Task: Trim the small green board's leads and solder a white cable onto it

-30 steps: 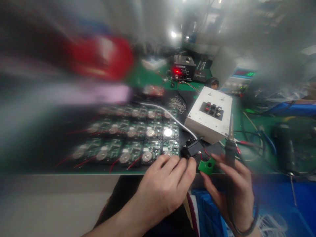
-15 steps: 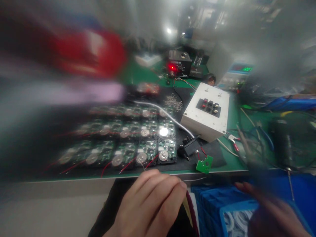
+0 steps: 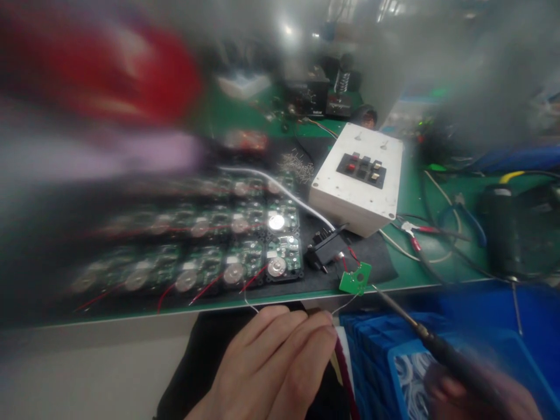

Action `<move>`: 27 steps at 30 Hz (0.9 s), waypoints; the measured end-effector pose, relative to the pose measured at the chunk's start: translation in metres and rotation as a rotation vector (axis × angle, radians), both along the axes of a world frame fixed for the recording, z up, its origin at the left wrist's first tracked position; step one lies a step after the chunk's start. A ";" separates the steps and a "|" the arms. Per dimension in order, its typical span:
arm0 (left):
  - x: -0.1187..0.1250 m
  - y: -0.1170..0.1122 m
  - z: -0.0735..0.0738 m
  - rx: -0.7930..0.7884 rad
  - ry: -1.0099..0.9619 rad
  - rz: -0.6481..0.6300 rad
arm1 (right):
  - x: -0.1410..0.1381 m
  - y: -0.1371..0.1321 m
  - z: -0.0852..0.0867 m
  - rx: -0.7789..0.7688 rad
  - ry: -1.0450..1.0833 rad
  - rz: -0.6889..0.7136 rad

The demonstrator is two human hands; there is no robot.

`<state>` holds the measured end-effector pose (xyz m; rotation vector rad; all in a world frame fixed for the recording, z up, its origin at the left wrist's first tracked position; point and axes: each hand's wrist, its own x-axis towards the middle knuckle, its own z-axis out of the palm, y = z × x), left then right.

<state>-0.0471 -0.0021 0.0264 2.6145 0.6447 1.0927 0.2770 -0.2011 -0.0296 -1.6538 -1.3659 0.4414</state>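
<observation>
My left hand (image 3: pixel 275 364) hovers below the table's front edge, fingers bent together, pinching a thin silvery solder wire (image 3: pixel 350 304) that runs toward a small green circuit board (image 3: pixel 354 279). That board lies at the table edge, joined by red leads to a black connector (image 3: pixel 326 249). My right hand (image 3: pixel 472 394), blurred at the bottom right, grips a soldering iron (image 3: pixel 420 331) whose tip touches or nearly touches the green board.
Rows of green circuit boards (image 3: pixel 227 245) with red wires cover a black mat. A white switch box (image 3: pixel 359 178) stands behind the connector. Cables and a black cylinder (image 3: pixel 501 230) lie to the right, blue bins (image 3: pixel 394 356) below the edge. The far left is blurred.
My right hand dropped from beside the small board to below the table edge, swung the iron, and brought its tip back to the board. My left hand drew back off the table with the wire.
</observation>
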 end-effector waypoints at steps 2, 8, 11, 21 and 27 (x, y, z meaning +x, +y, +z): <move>0.000 -0.001 -0.002 -0.009 -0.012 -0.004 | 0.003 0.000 -0.005 0.060 0.032 -0.041; 0.000 -0.002 -0.003 -0.020 0.035 0.015 | -0.009 0.000 -0.017 0.174 0.048 -0.088; 0.001 -0.002 -0.003 -0.014 0.006 0.022 | -0.008 0.001 -0.014 0.028 0.087 0.005; 0.003 -0.004 -0.001 -0.029 -0.013 0.008 | -0.018 0.006 -0.005 -0.101 0.180 0.115; 0.007 -0.004 -0.002 -0.037 -0.020 0.003 | -0.028 0.008 -0.004 0.114 0.148 -0.016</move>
